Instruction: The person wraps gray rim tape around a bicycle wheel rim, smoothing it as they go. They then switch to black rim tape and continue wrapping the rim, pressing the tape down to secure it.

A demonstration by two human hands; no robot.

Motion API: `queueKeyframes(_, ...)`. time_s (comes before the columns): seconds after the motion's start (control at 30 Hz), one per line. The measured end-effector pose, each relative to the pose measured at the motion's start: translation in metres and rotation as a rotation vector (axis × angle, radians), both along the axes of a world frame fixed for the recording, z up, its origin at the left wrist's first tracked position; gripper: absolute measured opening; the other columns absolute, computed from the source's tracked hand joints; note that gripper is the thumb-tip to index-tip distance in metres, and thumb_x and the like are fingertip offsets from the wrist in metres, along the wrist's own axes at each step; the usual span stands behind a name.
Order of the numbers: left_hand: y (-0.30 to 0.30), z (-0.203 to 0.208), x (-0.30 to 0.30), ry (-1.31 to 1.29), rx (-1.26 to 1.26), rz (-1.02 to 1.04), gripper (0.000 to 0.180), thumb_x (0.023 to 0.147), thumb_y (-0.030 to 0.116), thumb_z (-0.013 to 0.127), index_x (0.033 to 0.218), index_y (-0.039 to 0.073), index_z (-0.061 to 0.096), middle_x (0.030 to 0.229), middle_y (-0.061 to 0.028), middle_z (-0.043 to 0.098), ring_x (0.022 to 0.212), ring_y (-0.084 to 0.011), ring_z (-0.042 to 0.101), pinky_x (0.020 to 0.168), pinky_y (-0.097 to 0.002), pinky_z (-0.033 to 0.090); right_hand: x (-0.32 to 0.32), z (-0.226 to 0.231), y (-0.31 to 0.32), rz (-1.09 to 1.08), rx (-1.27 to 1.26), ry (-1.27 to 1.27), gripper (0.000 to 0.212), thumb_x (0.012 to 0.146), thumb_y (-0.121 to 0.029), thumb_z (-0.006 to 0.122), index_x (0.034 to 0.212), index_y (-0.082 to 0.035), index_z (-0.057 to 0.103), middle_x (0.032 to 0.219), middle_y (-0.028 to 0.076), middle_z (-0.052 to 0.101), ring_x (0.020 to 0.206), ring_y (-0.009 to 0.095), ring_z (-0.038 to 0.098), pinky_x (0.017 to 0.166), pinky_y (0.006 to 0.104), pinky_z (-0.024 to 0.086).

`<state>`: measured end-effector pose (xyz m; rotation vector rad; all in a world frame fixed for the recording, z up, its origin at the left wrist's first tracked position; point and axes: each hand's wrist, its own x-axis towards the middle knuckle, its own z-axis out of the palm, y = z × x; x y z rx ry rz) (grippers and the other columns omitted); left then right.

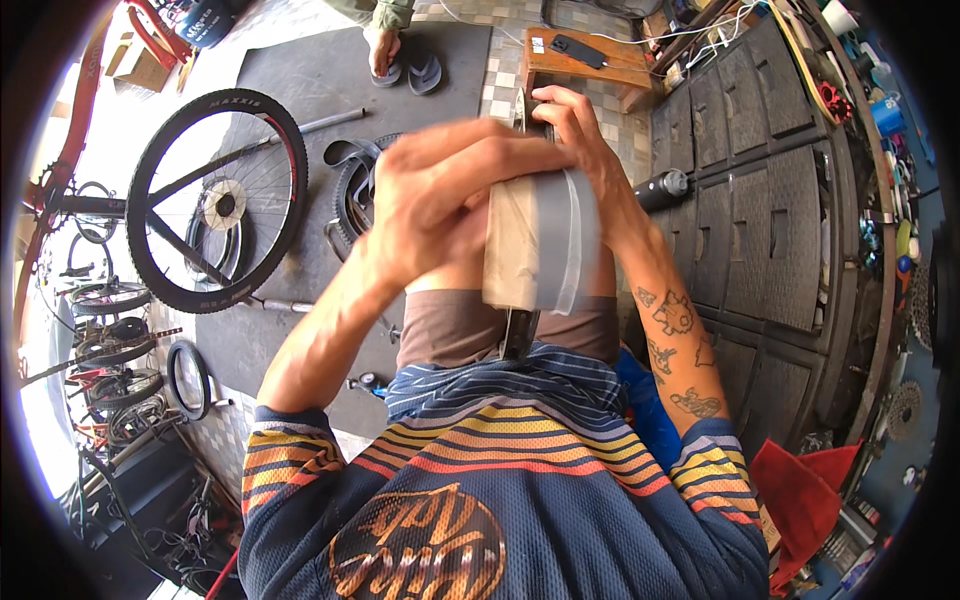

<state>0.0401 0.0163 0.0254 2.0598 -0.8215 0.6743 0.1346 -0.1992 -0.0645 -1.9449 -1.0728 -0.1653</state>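
A dark wheel rim [514, 337] stands edge-on between my thighs, its far end showing near my right fingers. My left hand [435, 190] is closed over a brown-and-grey sheet or packet [512, 255] with a pale clear edge. Motion smears this piece, and its kind is unclear; it covers much of the rim. My right hand [585, 135] is farther out, with its fingers curled round the far part of the rim. The left fingertips are partly hidden behind the hand.
A bicycle wheel with tyre [290, 190] is on the left, beside a dark mat [430, 60]. Dark drawers [750, 200] line the right, with a black bottle [662, 190] near my right forearm. A phone [578, 50] lies on a wooden stool [545, 68]. Another person's hand [382, 50] is near sandals.
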Motion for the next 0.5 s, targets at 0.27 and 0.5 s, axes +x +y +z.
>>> queueKeyframes(0.27,-0.012,-0.020,-0.034,-0.232,0.087,-0.101,0.042,0.098,0.027,0.077,0.133,0.004,0.079,0.133,-0.0205,0.080,0.123,-0.0389,0.079,0.106,-0.0545,0.064,-0.002,-0.001,-0.001,-0.041,-0.013,-0.128,0.086,0.069,-0.017,0.097,0.142,-0.008,0.052,0.153,0.018,0.053,0.134,0.046,0.065,0.108,0.0522,0.063)
queueKeyframes(0.5,-0.004,-0.011,-0.046,0.009,-0.056,-0.073,0.045,0.110,0.034,0.061,0.126,-0.001,0.084,0.128,-0.0237,0.081,0.113,-0.0385,0.084,0.094,-0.0462,0.070,-0.007,-0.002,0.000,0.018,0.021,-0.064,0.084,0.091,-0.055,0.085,0.148,-0.004,0.051,0.159,0.024,0.051,0.143,0.048,0.057,0.115,0.0527,0.055)
